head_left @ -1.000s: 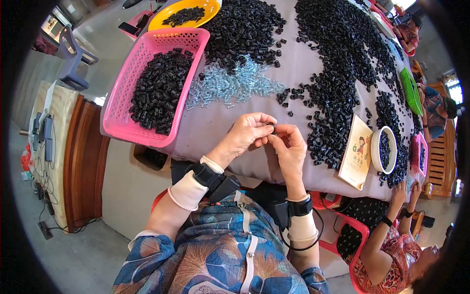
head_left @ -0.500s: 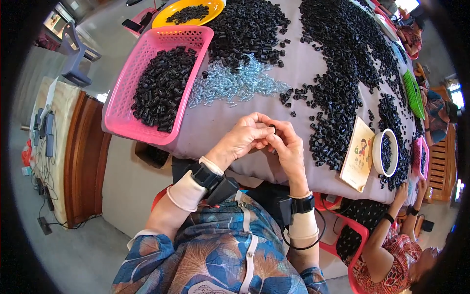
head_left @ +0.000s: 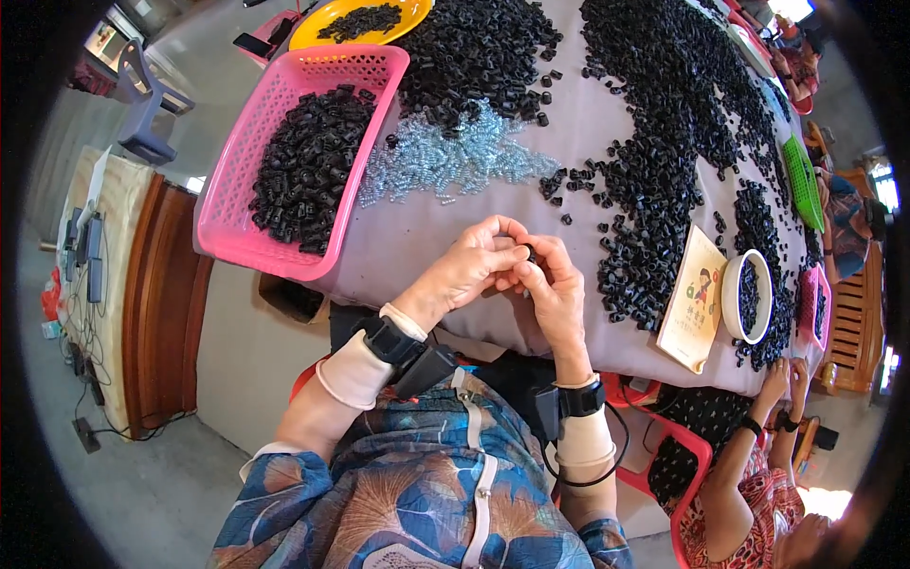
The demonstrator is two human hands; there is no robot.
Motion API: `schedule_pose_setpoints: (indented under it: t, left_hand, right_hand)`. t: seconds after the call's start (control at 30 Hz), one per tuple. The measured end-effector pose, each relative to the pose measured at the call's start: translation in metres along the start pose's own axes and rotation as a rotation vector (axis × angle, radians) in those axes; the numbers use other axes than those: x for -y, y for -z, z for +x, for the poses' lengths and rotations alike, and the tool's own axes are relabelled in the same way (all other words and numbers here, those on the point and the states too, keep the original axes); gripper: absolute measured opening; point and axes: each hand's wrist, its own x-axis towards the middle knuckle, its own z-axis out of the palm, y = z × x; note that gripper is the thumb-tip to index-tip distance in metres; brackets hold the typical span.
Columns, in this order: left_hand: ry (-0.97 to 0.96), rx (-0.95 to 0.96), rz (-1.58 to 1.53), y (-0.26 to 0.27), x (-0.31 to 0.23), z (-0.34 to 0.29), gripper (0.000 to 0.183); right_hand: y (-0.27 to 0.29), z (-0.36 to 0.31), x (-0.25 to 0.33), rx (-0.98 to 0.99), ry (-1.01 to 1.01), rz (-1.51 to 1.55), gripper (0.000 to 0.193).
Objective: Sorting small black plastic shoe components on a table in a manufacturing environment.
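Note:
My left hand (head_left: 481, 261) and my right hand (head_left: 555, 284) meet above the near edge of the cloth-covered table. Both are closed, thumbs and fingertips pinching a small black plastic part (head_left: 531, 254) between them; most of it is hidden by the fingers. Beyond my hands lies a heap of small clear springs (head_left: 445, 156), with a pile of black plastic parts (head_left: 483, 57) behind it. On the left, a pink basket (head_left: 213, 204) holds more black parts. Another wide spread of black parts (head_left: 645, 209) covers the table to the right.
A yellow plate (head_left: 408, 27) with small black pieces sits at the far left. To the right are a booklet (head_left: 697, 303), a white bowl (head_left: 728, 294), a green basket (head_left: 801, 185) and a small pink basket (head_left: 825, 308). A co-worker (head_left: 735, 503) sits at the lower right, hands at the table edge.
My hands keep nearly the same place and pinch. The view has shifted slightly. The co-worker's hands at the lower right have drawn closer together.

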Motion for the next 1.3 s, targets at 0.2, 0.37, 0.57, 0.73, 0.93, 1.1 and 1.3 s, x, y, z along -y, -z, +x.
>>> schedule_pose_setpoints:
  t: [0.2, 0.37, 0.57, 0.73, 0.93, 1.1, 1.3]
  left_hand:
    - [0.008, -0.021, 0.05, -0.002, 0.0, 0.0, 0.026]
    - [-0.007, -0.028, 0.068, -0.003, 0.001, 0.0, 0.026]
    - [-0.151, -0.224, 0.242, -0.02, -0.017, -0.022, 0.017]
    - [-0.597, -0.644, 0.577, -0.022, -0.092, -0.061, 0.012]
    - [-0.733, -0.983, 0.973, 0.008, -0.134, -0.076, 0.035]
    - [-0.677, -0.714, 1.252, -0.008, -0.094, -0.051, 0.018]
    - [-0.606, -0.583, 1.494, 0.012, -0.055, -0.01, 0.008]
  right_hand:
    - [0.0, 0.002, 0.0, -0.024, 0.068, -0.086, 0.017]
    - [-0.002, 0.001, -0.001, -0.059, 0.062, -0.096, 0.018]
    - [-0.005, -0.006, -0.003, -0.136, -0.041, 0.201, 0.026]
    - [-0.005, -0.014, 0.0, -0.215, -0.04, -0.031, 0.013]
    - [0.0, -0.018, 0.005, -0.266, -0.028, -0.173, 0.007]
    - [0.01, -0.014, -0.004, -0.333, 0.04, -0.305, 0.006]
    - [0.008, -0.017, -0.004, -0.298, 0.047, -0.383, 0.006]
